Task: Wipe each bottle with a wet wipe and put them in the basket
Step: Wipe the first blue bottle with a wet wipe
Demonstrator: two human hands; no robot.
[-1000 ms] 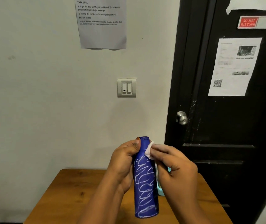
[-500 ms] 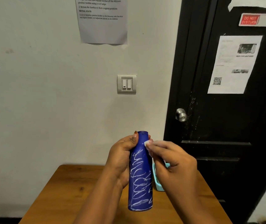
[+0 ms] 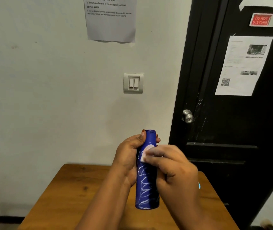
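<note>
A tall blue bottle with white scribbled marks stands upright in the air above the wooden table. My left hand grips its upper part from the left, thumb near the cap. My right hand pinches a small white wet wipe and presses it against the bottle's neck. A sliver of a light blue basket shows behind my right hand; the rest of it is hidden.
The table stands against a white wall with a light switch and a taped paper sheet. A black door with a metal knob is at the right.
My right hand with the wipe has slid down from the bottle's cap to its neck. The camera view has tilted slightly down and the bottle sits a little lower.
</note>
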